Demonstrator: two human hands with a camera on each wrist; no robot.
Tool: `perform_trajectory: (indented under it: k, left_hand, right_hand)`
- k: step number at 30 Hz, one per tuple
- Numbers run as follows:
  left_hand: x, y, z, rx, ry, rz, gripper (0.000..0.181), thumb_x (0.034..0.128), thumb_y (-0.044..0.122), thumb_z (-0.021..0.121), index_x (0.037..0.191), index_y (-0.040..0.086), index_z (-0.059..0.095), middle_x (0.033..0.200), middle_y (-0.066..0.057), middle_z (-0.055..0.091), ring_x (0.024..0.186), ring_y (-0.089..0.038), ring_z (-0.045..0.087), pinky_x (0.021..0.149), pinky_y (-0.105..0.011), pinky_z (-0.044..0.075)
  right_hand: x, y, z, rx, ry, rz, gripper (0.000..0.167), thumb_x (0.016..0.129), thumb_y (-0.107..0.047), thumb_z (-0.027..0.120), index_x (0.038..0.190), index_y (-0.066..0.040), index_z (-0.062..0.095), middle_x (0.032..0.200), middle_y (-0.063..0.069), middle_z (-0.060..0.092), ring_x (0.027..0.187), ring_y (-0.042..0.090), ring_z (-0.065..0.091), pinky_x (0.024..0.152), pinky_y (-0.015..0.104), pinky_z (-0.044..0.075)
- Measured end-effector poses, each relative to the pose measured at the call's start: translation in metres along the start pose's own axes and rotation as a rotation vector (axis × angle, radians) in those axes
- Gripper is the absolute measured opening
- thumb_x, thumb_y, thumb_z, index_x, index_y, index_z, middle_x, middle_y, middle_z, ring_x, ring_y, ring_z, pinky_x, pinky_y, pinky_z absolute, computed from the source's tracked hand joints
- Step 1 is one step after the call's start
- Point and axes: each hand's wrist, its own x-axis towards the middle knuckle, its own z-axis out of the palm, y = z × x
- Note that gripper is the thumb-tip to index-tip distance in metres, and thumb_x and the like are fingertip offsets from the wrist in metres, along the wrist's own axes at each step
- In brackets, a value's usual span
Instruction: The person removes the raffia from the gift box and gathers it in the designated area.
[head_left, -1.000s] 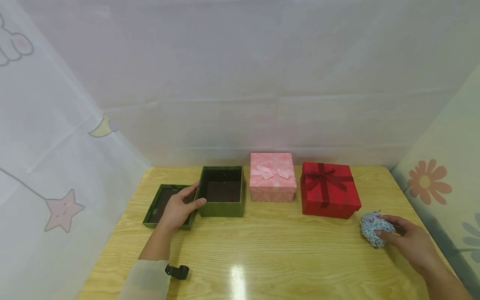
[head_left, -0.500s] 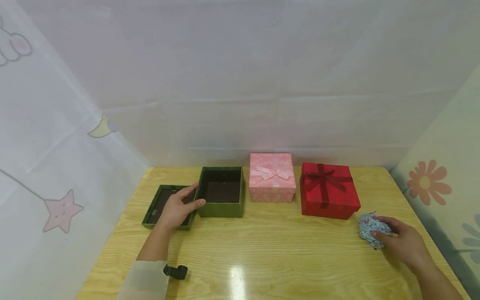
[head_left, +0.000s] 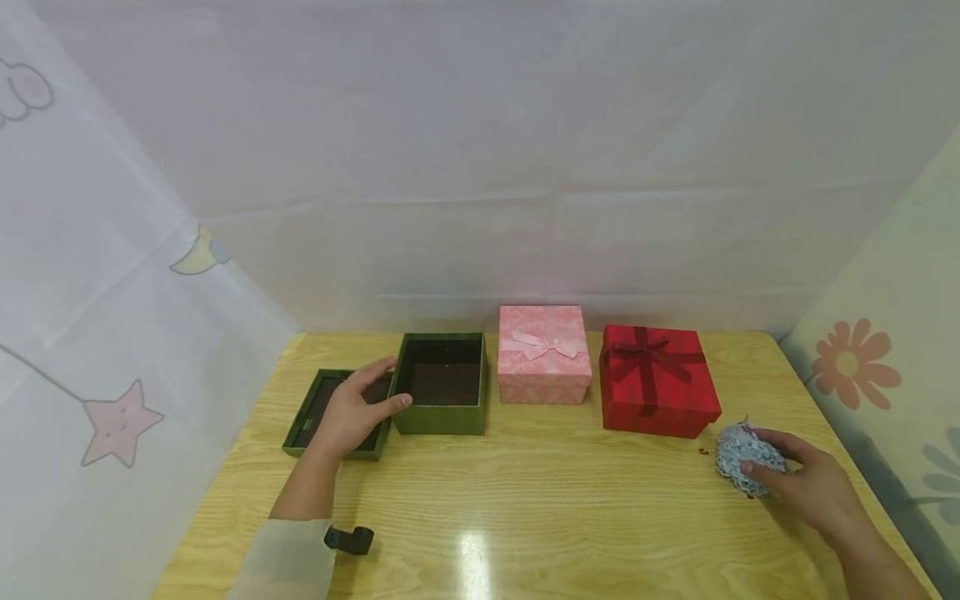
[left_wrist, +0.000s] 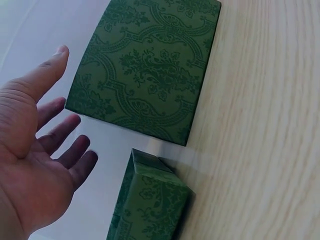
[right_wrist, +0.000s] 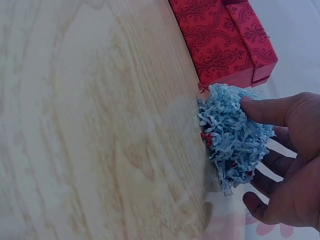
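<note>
In the head view my right hand [head_left: 817, 492] holds a clump of light blue shredded paper [head_left: 746, 458] low over the table's right side. The right wrist view shows my thumb on one side of the blue clump [right_wrist: 235, 135] and fingers behind it, with red shreds mixed in. My left hand [head_left: 356, 417] is at the left edge of the lidless green box [head_left: 442, 419], thumb and fingers spread. The dark box interior looks bare. Under that hand lies the upturned green lid [head_left: 300, 452]. In the left wrist view the left hand [left_wrist: 40, 175] has loosely extended fingers.
A closed pink gift box [head_left: 543, 387] with a bow stands mid-back. To its right is a closed red gift box [head_left: 660, 417] with a dark ribbon, close to the clump. A small red shred [head_left: 703, 451] lies on the table. Printed cloth [head_left: 480, 167] surrounds the table.
My right hand and the shredded paper have shifted slightly left. A small red shred now shows on the table beside the clump. The left hand stays almost still at the green box.
</note>
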Motion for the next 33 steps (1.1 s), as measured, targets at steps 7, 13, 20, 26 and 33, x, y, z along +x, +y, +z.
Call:
perform_trajectory:
  k: [7, 13, 20, 26, 33]
  left_hand:
    - [-0.001, 0.011, -0.001, 0.031, 0.027, 0.028, 0.083, 0.0879, 0.06, 0.077, 0.159, 0.029, 0.046, 0.165, 0.003, 0.037, 0.155, -0.034, 0.026, 0.114, -0.07, 0.029]
    - [-0.001, 0.02, 0.0, 0.052, 0.035, 0.044, 0.078, 0.0894, 0.06, 0.075, 0.158, 0.035, 0.045, 0.165, 0.004, 0.036, 0.155, -0.033, 0.026, 0.114, -0.07, 0.031]
    - [-0.001, 0.03, 0.003, 0.041, 0.028, 0.079, 0.073, 0.0892, 0.059, 0.076, 0.154, 0.042, 0.047, 0.165, 0.005, 0.037, 0.153, -0.032, 0.031, 0.113, -0.067, 0.034]
    - [-0.002, 0.037, 0.005, 0.055, 0.012, 0.099, 0.074, 0.0892, 0.059, 0.076, 0.155, 0.041, 0.046, 0.165, 0.002, 0.036, 0.154, -0.032, 0.029, 0.114, -0.067, 0.034]
    - [-0.003, 0.048, 0.007, 0.07, 0.014, 0.103, 0.076, 0.0886, 0.06, 0.076, 0.156, 0.042, 0.045, 0.166, -0.003, 0.036, 0.154, -0.035, 0.028, 0.113, -0.07, 0.032]
  right_hand:
    - [-0.004, -0.007, -0.001, 0.036, 0.042, -0.056, 0.082, 0.095, -0.051, 0.074, 0.151, 0.002, 0.048, 0.147, 0.035, 0.049, 0.13, 0.052, 0.046, 0.093, 0.06, 0.048]
    - [-0.007, -0.018, -0.007, 0.053, 0.086, -0.094, 0.074, 0.098, -0.049, 0.071, 0.152, -0.002, 0.05, 0.145, 0.032, 0.053, 0.129, 0.047, 0.049, 0.078, 0.017, 0.047]
    - [-0.013, -0.037, -0.016, 0.051, 0.102, -0.118, 0.07, 0.101, -0.049, 0.066, 0.152, -0.004, 0.049, 0.147, 0.031, 0.052, 0.127, 0.05, 0.05, 0.071, 0.011, 0.043]
    - [-0.018, -0.052, -0.023, 0.071, 0.085, -0.069, 0.073, 0.099, -0.053, 0.067, 0.155, -0.01, 0.048, 0.152, 0.028, 0.049, 0.128, 0.058, 0.05, 0.072, 0.032, 0.056]
    - [-0.019, -0.076, -0.021, 0.107, 0.138, -0.15, 0.065, 0.098, -0.05, 0.069, 0.151, -0.015, 0.055, 0.149, 0.02, 0.056, 0.125, 0.049, 0.057, 0.07, 0.014, 0.049]
